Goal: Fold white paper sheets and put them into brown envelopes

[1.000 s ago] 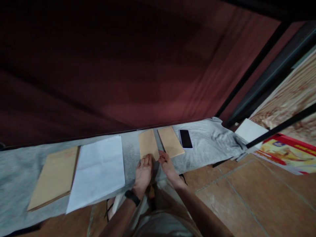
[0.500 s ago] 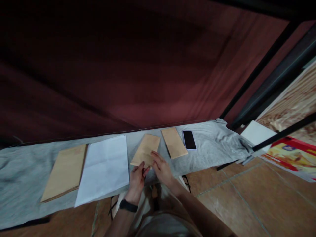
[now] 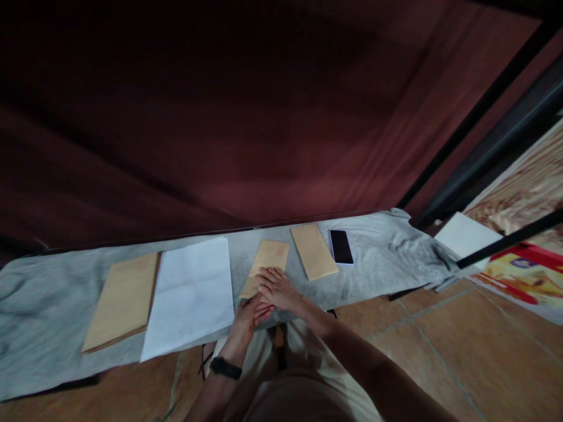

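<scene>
A brown paper envelope [image 3: 269, 254] with a faint reddish mark near its far corner is between my two hands. My left hand [image 3: 247, 315], with a dark band on the wrist, grips its near edge; its fingers show below that edge, palm side up. Flat on top of the envelope lies my right hand [image 3: 277, 288], fingers stretched out and together. To the right rests another brown envelope [image 3: 314, 252], touched by neither hand. Large white paper sheets [image 3: 189, 296] lie to the left of my hands.
A stack of brown envelopes [image 3: 122, 302] lies at the far left on the grey cloth [image 3: 44, 316] covering the narrow table. A phone [image 3: 341, 247] is right of the envelopes. Behind hangs a dark red curtain [image 3: 272, 146]. A red and yellow box [image 3: 528, 272] stands at the right.
My right hand has moved from the envelope's near edge to lying flat across its top. The left hand's fingers now show more below the near edge. The view has shifted slightly.
</scene>
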`<action>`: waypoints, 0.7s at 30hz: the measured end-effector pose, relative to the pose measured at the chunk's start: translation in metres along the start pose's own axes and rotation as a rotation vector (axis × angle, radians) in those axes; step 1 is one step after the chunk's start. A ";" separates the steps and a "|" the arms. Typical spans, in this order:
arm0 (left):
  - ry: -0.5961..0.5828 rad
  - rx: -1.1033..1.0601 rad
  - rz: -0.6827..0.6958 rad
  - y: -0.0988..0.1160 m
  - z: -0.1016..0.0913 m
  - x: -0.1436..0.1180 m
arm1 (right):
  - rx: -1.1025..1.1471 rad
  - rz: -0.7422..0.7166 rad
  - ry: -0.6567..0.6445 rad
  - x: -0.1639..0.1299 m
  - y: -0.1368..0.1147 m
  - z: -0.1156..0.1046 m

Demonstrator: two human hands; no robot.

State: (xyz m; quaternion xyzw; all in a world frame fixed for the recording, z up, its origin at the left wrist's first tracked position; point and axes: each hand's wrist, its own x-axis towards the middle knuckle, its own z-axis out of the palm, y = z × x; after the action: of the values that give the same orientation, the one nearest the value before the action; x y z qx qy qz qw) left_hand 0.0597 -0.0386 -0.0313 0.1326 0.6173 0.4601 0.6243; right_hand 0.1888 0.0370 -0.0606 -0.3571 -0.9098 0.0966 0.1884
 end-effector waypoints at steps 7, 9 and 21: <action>0.029 -0.002 -0.032 0.000 0.000 -0.003 | -0.060 0.109 -0.020 0.044 0.027 0.001; 0.013 -0.004 -0.018 -0.001 -0.002 -0.004 | -0.062 0.189 -0.018 0.055 0.034 -0.001; 0.034 -0.005 -0.037 0.001 0.000 -0.003 | -0.041 0.228 0.055 0.039 0.017 0.002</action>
State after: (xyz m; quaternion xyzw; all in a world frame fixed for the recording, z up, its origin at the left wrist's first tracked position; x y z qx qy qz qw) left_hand 0.0598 -0.0410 -0.0287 0.1116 0.6290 0.4522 0.6224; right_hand 0.1723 0.0755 -0.0566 -0.4645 -0.8595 0.0888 0.1940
